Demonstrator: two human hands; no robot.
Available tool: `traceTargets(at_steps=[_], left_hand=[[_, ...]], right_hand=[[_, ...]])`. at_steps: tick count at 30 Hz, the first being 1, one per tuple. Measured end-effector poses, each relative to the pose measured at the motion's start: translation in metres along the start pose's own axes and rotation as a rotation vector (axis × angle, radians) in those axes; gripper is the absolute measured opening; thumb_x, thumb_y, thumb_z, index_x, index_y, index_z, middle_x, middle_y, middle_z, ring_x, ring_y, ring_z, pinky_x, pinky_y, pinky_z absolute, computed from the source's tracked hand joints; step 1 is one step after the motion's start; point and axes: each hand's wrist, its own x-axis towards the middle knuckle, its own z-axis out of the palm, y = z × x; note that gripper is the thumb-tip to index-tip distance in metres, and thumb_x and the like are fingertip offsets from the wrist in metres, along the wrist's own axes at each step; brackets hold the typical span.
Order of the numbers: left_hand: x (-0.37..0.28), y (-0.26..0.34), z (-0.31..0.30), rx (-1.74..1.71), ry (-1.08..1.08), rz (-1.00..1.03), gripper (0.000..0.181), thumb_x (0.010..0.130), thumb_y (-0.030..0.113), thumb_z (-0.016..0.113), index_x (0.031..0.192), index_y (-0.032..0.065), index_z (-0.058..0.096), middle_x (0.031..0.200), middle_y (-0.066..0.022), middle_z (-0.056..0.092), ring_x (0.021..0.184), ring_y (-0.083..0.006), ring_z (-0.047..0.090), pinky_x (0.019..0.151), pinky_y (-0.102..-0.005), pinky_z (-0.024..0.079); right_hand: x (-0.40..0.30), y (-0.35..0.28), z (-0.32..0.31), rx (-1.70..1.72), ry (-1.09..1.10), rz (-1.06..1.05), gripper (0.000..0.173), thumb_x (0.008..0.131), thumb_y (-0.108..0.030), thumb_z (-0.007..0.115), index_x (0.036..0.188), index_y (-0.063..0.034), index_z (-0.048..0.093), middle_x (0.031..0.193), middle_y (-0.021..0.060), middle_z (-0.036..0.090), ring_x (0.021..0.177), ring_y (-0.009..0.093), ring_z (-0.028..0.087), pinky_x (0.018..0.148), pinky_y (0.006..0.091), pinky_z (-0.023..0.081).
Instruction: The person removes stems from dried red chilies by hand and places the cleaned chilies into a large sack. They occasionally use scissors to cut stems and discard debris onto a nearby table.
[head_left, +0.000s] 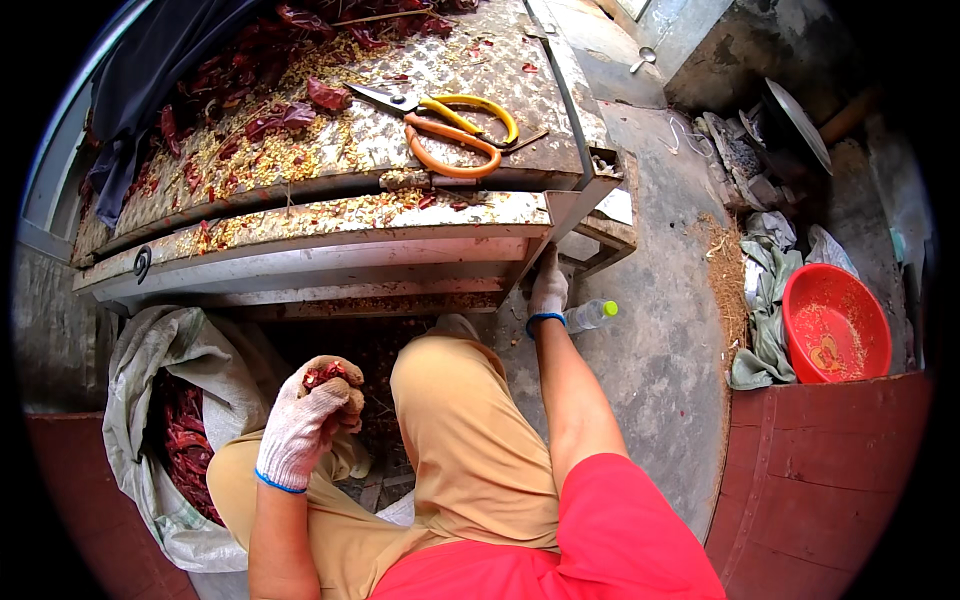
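My left hand (315, 409), in a white knitted work glove, is closed around dried red chilli pieces (326, 375) above my lap. Below and left of it, a woven plastic sack (187, 352) gapes, with dried red chillies (187, 442) inside. My right hand (549, 291), gloved too, reaches down beside the table's right leg; its fingers are hidden. Next to that wrist lies a clear plastic bottle with a green cap (592, 315). Scissors with yellow and orange handles (450, 131) rest on the worn table (480, 67), their blades partly open.
Chilli seeds (300, 161) and a heap of dried chillies (255, 52) cover much of the table's left side, beside dark cloth (150, 82). A low wooden stool (611, 229) stands behind the right leg. A red plastic basin (836, 322) is at right; a spoon (643, 58) lies farther off.
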Motion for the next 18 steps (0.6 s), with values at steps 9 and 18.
traceTargets(at_steps=[9,18], left_hand=[[-0.001,0.003,0.006,-0.009,-0.006,0.017,0.023,0.091,0.018,0.071,0.105,0.001,0.064,0.077,-0.0064,0.066,0.061,-0.0133,0.061,0.058,-0.0273,0.053],[-0.001,0.0,0.009,0.031,-0.036,0.019,0.033,0.089,0.029,0.074,0.105,0.0032,0.062,0.074,-0.0042,0.06,0.061,-0.0137,0.054,0.057,-0.0287,0.047]], right_hand=[[-0.04,-0.026,-0.035,-0.249,-0.048,0.025,0.044,0.092,-0.047,0.064,0.088,-0.0044,0.074,0.069,0.0064,0.067,0.056,0.019,0.06,0.054,0.0337,0.046],[-0.025,-0.086,-0.064,-1.086,-0.023,-0.85,0.033,0.085,-0.026,0.073,0.114,-0.0108,0.071,0.112,0.015,0.07,0.103,0.035,0.067,0.087,0.0437,0.054]])
